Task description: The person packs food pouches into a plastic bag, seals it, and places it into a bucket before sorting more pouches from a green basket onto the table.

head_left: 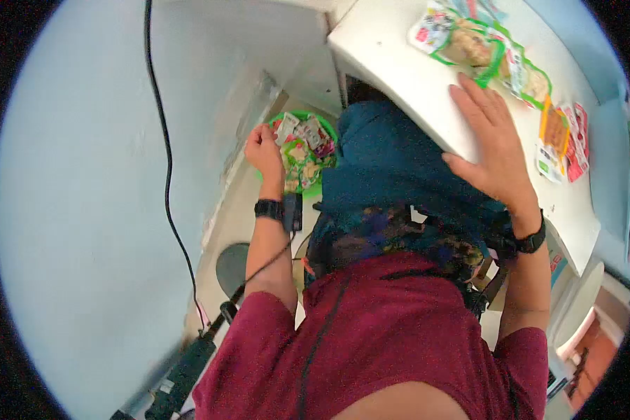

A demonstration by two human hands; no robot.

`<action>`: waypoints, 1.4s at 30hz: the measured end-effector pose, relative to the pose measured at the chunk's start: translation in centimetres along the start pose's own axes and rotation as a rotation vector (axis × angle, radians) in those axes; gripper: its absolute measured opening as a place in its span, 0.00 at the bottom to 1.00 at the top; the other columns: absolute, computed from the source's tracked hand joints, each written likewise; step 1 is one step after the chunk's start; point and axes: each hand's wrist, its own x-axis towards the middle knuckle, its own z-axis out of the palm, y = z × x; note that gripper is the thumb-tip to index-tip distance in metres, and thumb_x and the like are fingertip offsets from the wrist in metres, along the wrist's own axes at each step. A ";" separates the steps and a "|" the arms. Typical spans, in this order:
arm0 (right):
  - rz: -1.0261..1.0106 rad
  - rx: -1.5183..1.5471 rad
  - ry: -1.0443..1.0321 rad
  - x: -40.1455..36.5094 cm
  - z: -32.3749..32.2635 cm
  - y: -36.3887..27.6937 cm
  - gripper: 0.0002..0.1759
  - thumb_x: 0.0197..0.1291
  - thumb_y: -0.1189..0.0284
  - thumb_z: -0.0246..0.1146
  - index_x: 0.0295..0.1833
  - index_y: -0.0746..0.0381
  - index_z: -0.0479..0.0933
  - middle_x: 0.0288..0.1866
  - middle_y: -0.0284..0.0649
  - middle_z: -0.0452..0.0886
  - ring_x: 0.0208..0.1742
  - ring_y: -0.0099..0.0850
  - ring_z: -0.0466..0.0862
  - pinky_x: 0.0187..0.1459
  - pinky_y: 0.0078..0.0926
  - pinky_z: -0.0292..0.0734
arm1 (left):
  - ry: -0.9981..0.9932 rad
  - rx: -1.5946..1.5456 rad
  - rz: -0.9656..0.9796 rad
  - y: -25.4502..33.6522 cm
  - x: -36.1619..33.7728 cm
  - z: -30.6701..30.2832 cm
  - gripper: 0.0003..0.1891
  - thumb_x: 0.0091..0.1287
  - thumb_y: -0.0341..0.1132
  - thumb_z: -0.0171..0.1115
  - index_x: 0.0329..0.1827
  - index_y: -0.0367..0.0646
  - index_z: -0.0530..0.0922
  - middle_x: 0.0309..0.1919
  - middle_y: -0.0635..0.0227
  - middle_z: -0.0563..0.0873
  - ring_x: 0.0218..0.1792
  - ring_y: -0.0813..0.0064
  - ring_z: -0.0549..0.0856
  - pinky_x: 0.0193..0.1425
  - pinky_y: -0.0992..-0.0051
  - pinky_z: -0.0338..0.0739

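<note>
Over the left rim of a green basket (331, 131) full of snack packets is my left hand (264, 148), its fingers curled together; whether they pinch anything is too small to tell. My right hand (493, 143) lies spread on the white table (427, 105), holding nothing. Its fingertips are close to clear packets with green edges (472, 47) at the table's far side. To the right of that hand lie an orange-edged packet (554, 136) and red packets (578, 143).
A pale wall (91, 175) with a hanging black cable (166, 154) stands on the left. Black equipment (182, 378) is at the lower left. A round grey disc (232, 269) is on the floor beside my left forearm. Blue panels border the table's right side.
</note>
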 end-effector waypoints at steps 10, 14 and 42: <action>0.025 -0.038 -0.046 0.8 0.1 -0.6 0.49 0.37 0.61 0.68 0.71 0.59 0.65 0.74 0.47 0.64 0.72 0.49 0.65 0.73 0.44 0.56 | -0.790 1.384 0.110 -26.0 2.8 -10.9 0.14 0.51 0.43 0.70 0.37 0.45 0.82 0.30 0.60 0.85 0.32 0.58 0.85 0.33 0.59 0.79; 0.041 -0.054 -0.063 0.9 0.2 -0.6 0.49 0.39 0.59 0.67 0.72 0.60 0.65 0.75 0.48 0.63 0.72 0.49 0.64 0.73 0.43 0.55 | -0.950 1.462 0.104 -26.0 1.4 -10.5 0.19 0.47 0.46 0.74 0.41 0.52 0.82 0.38 0.62 0.86 0.38 0.57 0.86 0.39 0.59 0.80; 0.104 -0.021 -0.195 1.4 -1.0 -0.1 0.50 0.40 0.55 0.69 0.72 0.61 0.63 0.75 0.51 0.61 0.72 0.49 0.64 0.72 0.54 0.54 | -0.891 1.245 0.373 -31.8 14.9 -3.0 0.53 0.32 0.58 0.82 0.62 0.38 0.69 0.55 0.55 0.79 0.61 0.55 0.76 0.66 0.53 0.66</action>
